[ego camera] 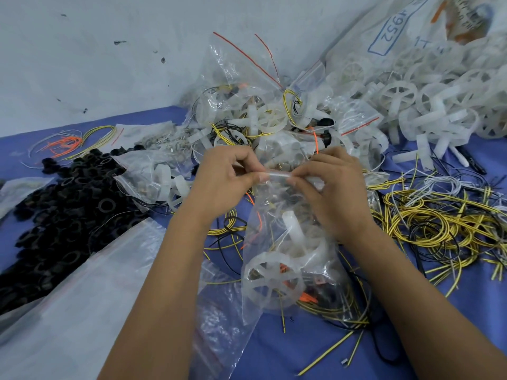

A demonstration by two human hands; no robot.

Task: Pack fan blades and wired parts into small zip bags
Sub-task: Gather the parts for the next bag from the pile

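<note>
On blue table [274,357], hands [277,182] pinching zip bag [290,259], scuffed white wall [96,50]

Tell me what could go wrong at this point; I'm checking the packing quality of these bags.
1. Both the left hand and right hand pinch the zip strip of the small bag; an orange wire near the top could get caught in the seal.
2. The white fan blade bulges the bag's bottom, so squeezing may pop the zip open.
</note>
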